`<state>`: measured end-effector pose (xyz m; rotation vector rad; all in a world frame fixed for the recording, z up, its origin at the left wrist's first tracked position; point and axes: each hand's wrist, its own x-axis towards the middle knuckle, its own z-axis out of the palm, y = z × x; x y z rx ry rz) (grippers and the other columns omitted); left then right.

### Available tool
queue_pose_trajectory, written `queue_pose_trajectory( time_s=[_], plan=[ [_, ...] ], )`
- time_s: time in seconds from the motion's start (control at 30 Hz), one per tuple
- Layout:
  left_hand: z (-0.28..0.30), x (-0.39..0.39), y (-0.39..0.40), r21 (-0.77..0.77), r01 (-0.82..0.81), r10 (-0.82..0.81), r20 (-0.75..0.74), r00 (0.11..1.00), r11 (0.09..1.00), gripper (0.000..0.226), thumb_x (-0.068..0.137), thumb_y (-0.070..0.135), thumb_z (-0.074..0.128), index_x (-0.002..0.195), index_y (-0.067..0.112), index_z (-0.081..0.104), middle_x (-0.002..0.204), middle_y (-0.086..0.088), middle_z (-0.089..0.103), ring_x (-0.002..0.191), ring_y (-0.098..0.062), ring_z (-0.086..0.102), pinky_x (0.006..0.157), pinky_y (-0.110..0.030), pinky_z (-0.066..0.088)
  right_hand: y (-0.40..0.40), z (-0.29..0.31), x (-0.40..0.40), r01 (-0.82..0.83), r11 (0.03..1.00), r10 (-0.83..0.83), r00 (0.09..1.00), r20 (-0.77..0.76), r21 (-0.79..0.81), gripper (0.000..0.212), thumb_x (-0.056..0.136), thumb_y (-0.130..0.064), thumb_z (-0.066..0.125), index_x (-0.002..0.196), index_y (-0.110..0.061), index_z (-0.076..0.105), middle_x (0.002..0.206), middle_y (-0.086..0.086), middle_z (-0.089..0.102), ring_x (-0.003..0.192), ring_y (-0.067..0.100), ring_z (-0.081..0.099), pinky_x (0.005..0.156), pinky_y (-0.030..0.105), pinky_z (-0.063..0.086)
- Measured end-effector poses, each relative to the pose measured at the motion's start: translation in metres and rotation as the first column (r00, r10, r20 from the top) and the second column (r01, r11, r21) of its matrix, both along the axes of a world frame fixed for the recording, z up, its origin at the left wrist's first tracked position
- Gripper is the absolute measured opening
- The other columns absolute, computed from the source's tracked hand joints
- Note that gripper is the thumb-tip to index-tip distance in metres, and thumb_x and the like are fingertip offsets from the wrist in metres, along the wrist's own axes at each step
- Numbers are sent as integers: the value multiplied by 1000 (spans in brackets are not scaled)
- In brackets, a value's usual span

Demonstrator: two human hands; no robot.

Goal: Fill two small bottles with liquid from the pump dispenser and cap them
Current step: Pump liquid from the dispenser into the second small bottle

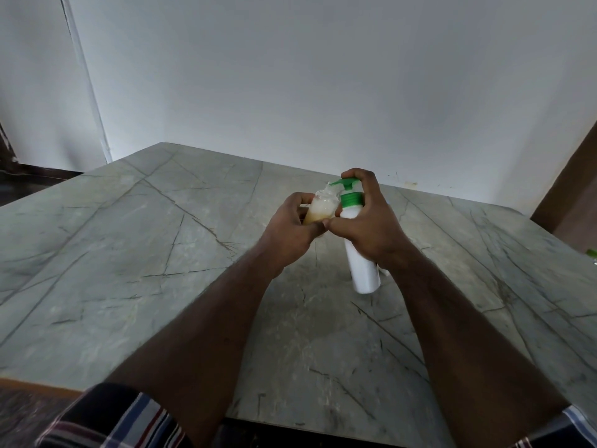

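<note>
My left hand (290, 229) grips a small clear bottle (319, 210), tilted, with pale yellowish liquid inside; its open mouth sits right under the green nozzle. A white pump dispenser (361, 270) with a green collar and green pump head (347, 184) stands on the marble table (161, 253). My right hand (371, 226) wraps around the dispenser's neck, and its fingers curl over the pump head. The two hands touch at the thumbs. I see no second small bottle and no caps.
The grey-green veined table top stretches wide to the left and toward me. A white wall rises behind it. At the far right edge lies a small green-and-clear item (592, 255), mostly cut off. A brown door frame stands at the right.
</note>
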<state>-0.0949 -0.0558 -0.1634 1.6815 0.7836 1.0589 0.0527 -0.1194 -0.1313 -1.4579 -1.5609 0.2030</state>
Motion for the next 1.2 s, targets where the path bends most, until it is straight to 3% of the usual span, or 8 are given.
queue_pose_trajectory(
  time_s=[0.2,0.4,0.53,0.7,0.87,1.0,1.2],
  plan=[
    [1,0,0,-4,-5,5,11,1000,1000,50,89,16,75,133,18,50,123,-5,66,106,-17,67,88,-34,60,3,-2,0,-23,1000,23,1000,-14,6,88,72,-11,84,143,-25,32,131,-1,48,102,16,58,75,18,49],
    [1,0,0,15,-21,21,-4,1000,1000,52,90,17,74,135,18,50,125,-4,65,106,-16,66,85,-28,59,1,-1,0,-3,1000,3,1000,-10,13,86,71,-12,84,139,-26,34,124,-4,50,92,8,58,65,4,46],
    [1,0,0,21,-22,23,-12,1000,1000,51,90,18,74,135,18,49,124,-2,64,105,-14,66,81,-24,57,0,0,1,21,1000,-21,1000,-7,15,82,70,-13,85,135,-25,36,121,-4,52,93,12,58,69,16,45],
    [0,0,1,11,-19,19,9,1000,1000,45,90,18,75,129,22,52,121,-2,67,103,-14,68,84,-29,59,1,-1,1,3,1000,-2,999,-40,17,86,70,-11,84,139,-26,35,128,-1,52,100,18,59,76,24,50],
    [0,0,1,2,-19,18,9,1000,1000,48,90,16,74,132,19,51,123,-4,65,106,-17,66,90,-36,59,1,-2,0,-9,1000,9,999,-37,20,90,71,-11,85,142,-28,33,130,-3,49,100,14,58,75,19,50],
    [0,0,1,-4,-22,22,10,1000,1000,50,89,16,75,133,18,51,122,-5,67,106,-18,68,91,-39,59,0,-1,0,-16,1000,17,999,-30,17,85,71,-10,84,138,-27,35,124,-6,50,94,8,59,67,7,47],
    [-1,1,1,14,-15,15,-6,1000,1000,50,89,18,75,133,19,51,123,-3,67,105,-15,68,89,-35,60,-1,0,2,13,1000,-13,1000,-14,5,78,69,-12,84,131,-27,38,118,-5,55,92,10,60,66,11,45]
  ],
)
